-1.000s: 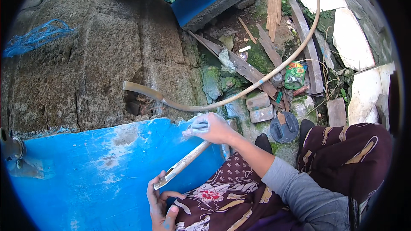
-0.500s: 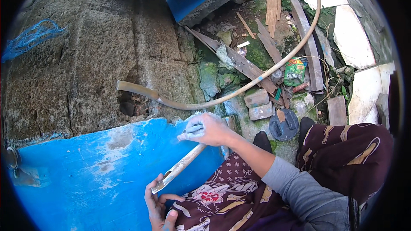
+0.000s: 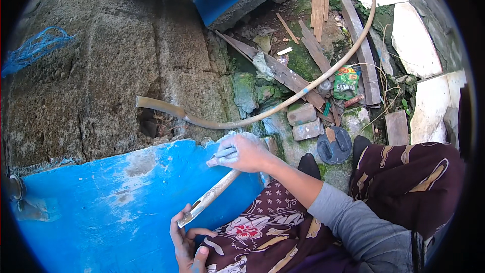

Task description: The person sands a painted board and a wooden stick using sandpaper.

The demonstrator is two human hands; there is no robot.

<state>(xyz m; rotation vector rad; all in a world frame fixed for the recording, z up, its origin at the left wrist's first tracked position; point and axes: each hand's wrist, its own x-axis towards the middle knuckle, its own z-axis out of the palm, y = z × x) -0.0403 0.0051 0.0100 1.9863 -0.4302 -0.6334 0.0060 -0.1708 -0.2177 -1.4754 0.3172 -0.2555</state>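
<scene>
A pale, worn tube (image 3: 211, 195) with a long slot near its lower end slants between my hands, over the blue surface. My left hand (image 3: 189, 245) comes up from the lower edge and holds the tube's slotted end between its fingers, the thumb standing apart. My right hand (image 3: 246, 152) is closed at the upper end, its fingers curled and coated with pale bluish powder. Something greyish shows at its fingertips, too small to make out. The tube's upper end is hidden beneath this hand. The blue painted surface (image 3: 96, 207) has whitish scuffed patches.
Just beyond my right hand curves a long tan hose (image 3: 257, 119). Bricks (image 3: 304, 122), a dark round lid (image 3: 334, 145), a green packet (image 3: 346, 83) and wooden planks (image 3: 283, 71) lie ahead. A rough stone wall (image 3: 121, 60) with blue netting (image 3: 38, 45) fills the left.
My right hand has shifted very slightly left along with the tube's upper end. The left hand keeps its place at the slotted end. The whole view has drifted a little.
</scene>
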